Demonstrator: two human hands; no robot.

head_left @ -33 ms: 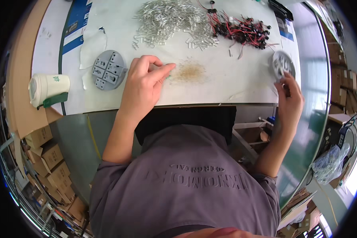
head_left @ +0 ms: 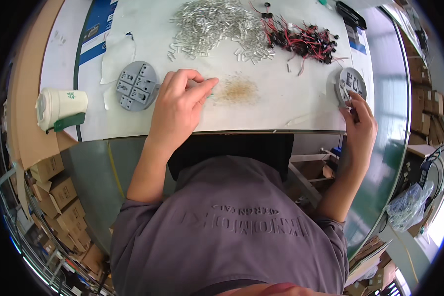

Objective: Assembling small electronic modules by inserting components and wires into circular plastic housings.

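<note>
Mid-assembly here: left hand [head_left: 178, 106] pinching one tiny clear piece, right hand [head_left: 358, 129] gripping the grey round fixture [head_left: 352, 83], seating it probably needs careful aim.

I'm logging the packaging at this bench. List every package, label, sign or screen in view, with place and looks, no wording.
Paper cup: lying on its side at the table's left edge, white with a green band.
Blue and white sheet: flat at the table's far left, rectangular.
Cardboard boxes: stacked on the floor at lower left, brown.
More brown boxes: stacked at far right.
Clear plastic bag: lower right, crumpled.
No screens show.
</note>
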